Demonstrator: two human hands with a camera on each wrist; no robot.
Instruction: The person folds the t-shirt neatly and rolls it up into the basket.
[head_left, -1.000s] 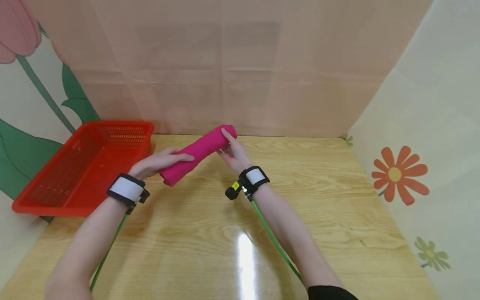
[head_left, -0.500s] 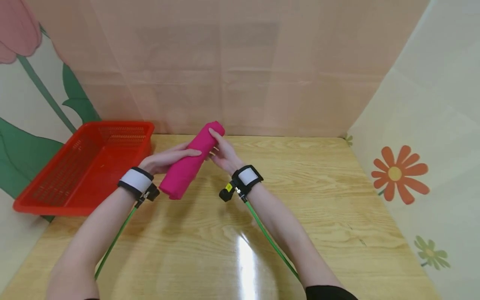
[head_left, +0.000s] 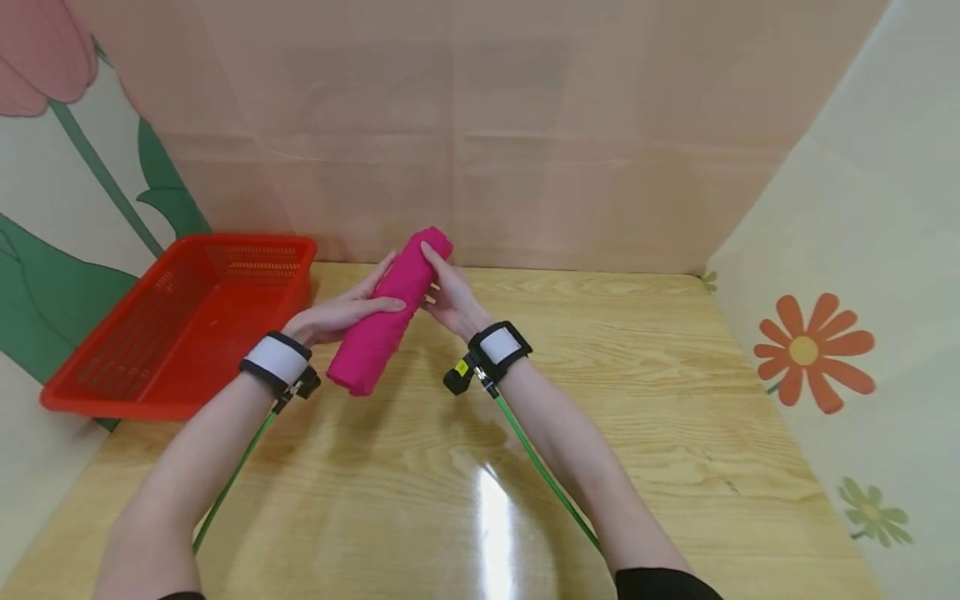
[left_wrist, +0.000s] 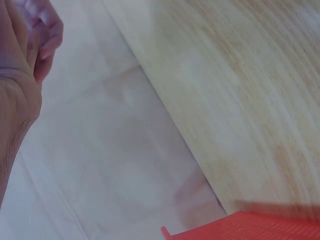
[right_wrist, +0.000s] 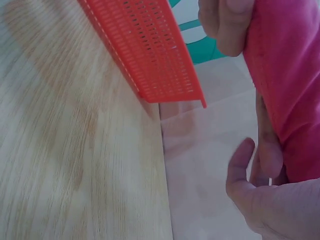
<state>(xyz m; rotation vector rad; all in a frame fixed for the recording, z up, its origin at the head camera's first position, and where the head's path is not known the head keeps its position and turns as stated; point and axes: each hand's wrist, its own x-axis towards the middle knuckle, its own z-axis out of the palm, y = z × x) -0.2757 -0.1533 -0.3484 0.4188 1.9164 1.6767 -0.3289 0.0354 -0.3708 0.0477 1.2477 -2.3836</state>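
A bright pink rolled cloth (head_left: 381, 335) is held in the air above the table in the head view, tilted with its far end to the right. My left hand (head_left: 339, 315) grips its middle, thumb on top and fingers around the far side. Near the upper end, my right hand (head_left: 452, 298) holds it with the thumb on top and fingers underneath. The right wrist view shows the pink cloth (right_wrist: 295, 75) close up, with fingers on either side of it. Only parts of the hands (left_wrist: 17, 65) appear at the left edge of the left wrist view.
A red plastic basket (head_left: 161, 408) with perforated sides stands on the left of the wood-grain table (head_left: 615, 400), beside my left forearm. Behind the table rises a pinkish backdrop (head_left: 510, 183). A panel with printed flowers (head_left: 804, 350) borders the right side.
The rolled cloth has turned steeper, its near end swinging toward me and its far end moving left. My left hand has shifted right along it, nearer my right hand. Both hands keep hold.
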